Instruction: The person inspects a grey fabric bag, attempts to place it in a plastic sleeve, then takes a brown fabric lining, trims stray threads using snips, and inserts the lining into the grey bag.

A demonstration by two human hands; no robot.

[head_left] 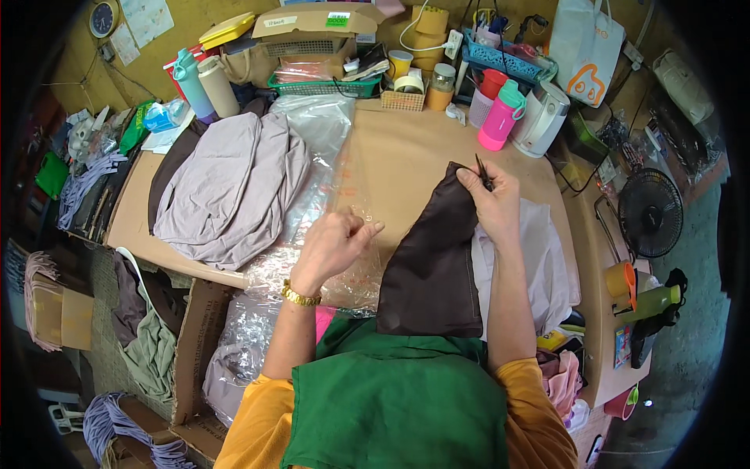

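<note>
Though left hand (337, 244) unclear in grip, right hand (497, 202) around brown cloth (432, 270) and black tool (485, 178).

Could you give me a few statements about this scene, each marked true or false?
1. The right hand holds a dark brown cloth. True.
2. The gold band is on the right wrist. False: it is on the left wrist.
3. A black fan is on the picture's right side. True.
4. The pink bottle lies on its side. False: it stands upright.
5. The pale grey cloth lies left of the dark brown cloth. True.
</note>
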